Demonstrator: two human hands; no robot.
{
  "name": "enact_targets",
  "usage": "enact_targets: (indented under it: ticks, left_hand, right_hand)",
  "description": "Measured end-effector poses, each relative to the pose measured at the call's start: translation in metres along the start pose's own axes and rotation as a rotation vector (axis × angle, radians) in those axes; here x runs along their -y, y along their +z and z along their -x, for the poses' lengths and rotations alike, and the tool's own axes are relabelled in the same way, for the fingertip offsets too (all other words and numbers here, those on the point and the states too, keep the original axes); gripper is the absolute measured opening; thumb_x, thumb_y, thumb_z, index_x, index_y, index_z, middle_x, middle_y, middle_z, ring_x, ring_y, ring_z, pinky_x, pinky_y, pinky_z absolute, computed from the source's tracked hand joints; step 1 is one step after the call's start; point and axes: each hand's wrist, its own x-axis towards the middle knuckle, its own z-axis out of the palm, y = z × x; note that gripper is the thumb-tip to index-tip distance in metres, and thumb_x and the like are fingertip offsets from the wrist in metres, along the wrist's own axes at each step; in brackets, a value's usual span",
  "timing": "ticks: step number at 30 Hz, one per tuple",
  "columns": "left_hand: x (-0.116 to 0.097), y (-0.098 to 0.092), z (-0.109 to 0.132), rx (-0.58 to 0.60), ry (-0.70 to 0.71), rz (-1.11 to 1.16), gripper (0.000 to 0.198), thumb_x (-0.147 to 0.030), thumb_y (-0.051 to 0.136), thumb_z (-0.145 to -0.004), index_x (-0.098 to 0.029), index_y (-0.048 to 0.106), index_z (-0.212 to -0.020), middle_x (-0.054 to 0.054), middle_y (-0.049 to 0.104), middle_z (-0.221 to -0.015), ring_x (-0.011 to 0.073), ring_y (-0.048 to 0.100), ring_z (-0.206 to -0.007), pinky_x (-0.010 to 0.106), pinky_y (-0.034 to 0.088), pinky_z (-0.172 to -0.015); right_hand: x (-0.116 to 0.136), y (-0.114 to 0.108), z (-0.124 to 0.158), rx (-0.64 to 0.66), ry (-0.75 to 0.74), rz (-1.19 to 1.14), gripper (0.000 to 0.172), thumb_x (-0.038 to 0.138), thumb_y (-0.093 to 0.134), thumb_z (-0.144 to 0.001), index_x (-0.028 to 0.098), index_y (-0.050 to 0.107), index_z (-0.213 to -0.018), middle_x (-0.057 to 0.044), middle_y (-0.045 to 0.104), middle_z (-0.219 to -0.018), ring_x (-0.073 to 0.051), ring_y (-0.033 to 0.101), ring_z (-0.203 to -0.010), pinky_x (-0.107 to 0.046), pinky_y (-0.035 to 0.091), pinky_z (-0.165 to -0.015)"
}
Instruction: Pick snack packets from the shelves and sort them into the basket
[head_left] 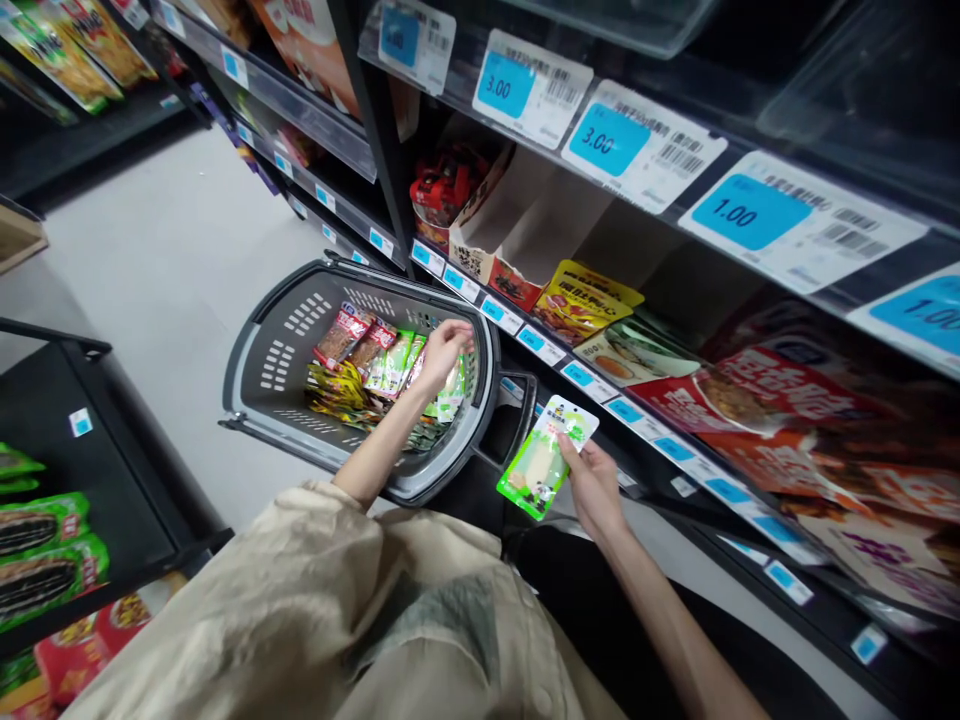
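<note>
My right hand [594, 488] grips a green and white snack packet [541, 455] near its edge, with the thumb lying on the front. The packet is tilted, between the basket and the shelf. My left hand [448, 352] is over the right part of a grey shopping basket [251, 365], its fingers loosely bent and slightly apart, with nothing visible in them. Inside the basket lie several packets: red and brown ones [345, 335], yellow and black ones [334, 388], and green and white ones [394, 362]. My left hand and forearm hide some of these.
On the right, a dark shelf with price tags [611, 130] holds a yellow packet [585, 300], red packets [780, 385] and an open carton [480, 250]. A low black display [97, 475] with green packets [45, 520] stands at left. Grey floor [180, 220] lies beyond the basket.
</note>
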Motion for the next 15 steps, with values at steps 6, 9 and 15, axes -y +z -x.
enact_targets:
  ticks: [6,9,15]
  left_hand:
    - [0.028,-0.006,-0.007,0.099,0.049,-0.467,0.041,-0.004,0.056,-0.082,-0.012,0.062,-0.122,0.017,0.060,-0.134,0.0290,0.055,-0.128,0.045,0.042,-0.116]
    - [0.041,-0.003,-0.001,0.192,0.033,-0.695,0.050,-0.002,0.058,-0.080,-0.009,0.060,-0.129,0.022,0.050,-0.147,0.0352,0.044,-0.140,0.049,0.035,-0.120]
    - [0.071,-0.002,0.004,0.330,-0.065,-1.027,0.069,-0.010,0.073,-0.078,-0.006,0.049,-0.142,0.028,0.046,-0.151,0.0414,0.040,-0.145,0.053,0.035,-0.118]
  right_hand:
    - [0.003,0.003,-0.002,0.028,0.014,0.016,0.049,0.049,0.095,-0.063,0.021,0.081,-0.101,-0.010,0.081,-0.110,-0.029,0.075,-0.106,-0.047,0.057,-0.101]
    - [0.004,0.004,0.000,0.022,0.039,0.020,0.051,0.050,0.095,-0.064,0.021,0.081,-0.104,-0.010,0.081,-0.109,-0.029,0.075,-0.106,-0.048,0.056,-0.103]
    - [0.004,0.002,0.004,0.042,0.029,0.027,0.049,0.048,0.095,-0.064,0.022,0.081,-0.102,-0.010,0.081,-0.108,-0.029,0.075,-0.102,-0.046,0.058,-0.099]
